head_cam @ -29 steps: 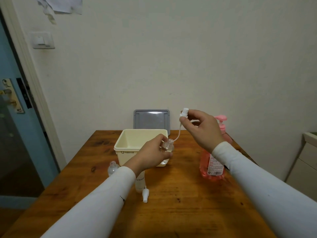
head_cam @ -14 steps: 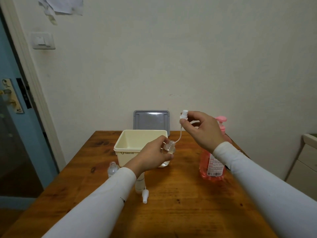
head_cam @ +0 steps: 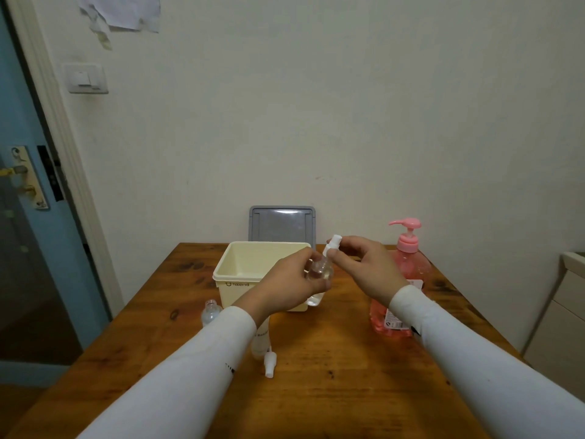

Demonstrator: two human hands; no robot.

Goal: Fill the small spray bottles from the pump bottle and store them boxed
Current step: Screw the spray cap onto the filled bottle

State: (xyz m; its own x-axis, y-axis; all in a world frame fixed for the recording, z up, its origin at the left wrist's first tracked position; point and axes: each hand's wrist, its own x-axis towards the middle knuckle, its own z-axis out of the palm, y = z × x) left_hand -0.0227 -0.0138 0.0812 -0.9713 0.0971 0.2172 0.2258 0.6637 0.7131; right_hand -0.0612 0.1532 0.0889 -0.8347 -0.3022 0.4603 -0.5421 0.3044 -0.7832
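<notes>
My left hand [head_cam: 292, 282] grips a small clear spray bottle [head_cam: 320, 271] in front of the cream box [head_cam: 240, 274]. My right hand [head_cam: 367, 269] pinches the white spray cap [head_cam: 333, 245] right on the bottle's neck; its tube is inside the bottle. The pink pump bottle [head_cam: 408, 264] stands to the right, partly behind my right wrist. An uncapped small bottle [head_cam: 210, 313] stands left of the box. Another bottle [head_cam: 261, 342] is half hidden under my left sleeve, with a loose white cap [head_cam: 270, 364] lying beside it.
A grey lid [head_cam: 282, 224] leans against the wall behind the box. The wooden table [head_cam: 332, 391] ends at the wall. A door with a lock stands at the left, a white cabinet [head_cam: 566, 312] at the right.
My right hand has lowered the spray cap, sliding its tube down into the bottle held by my left hand. The pump bottle's head is now uncovered.
</notes>
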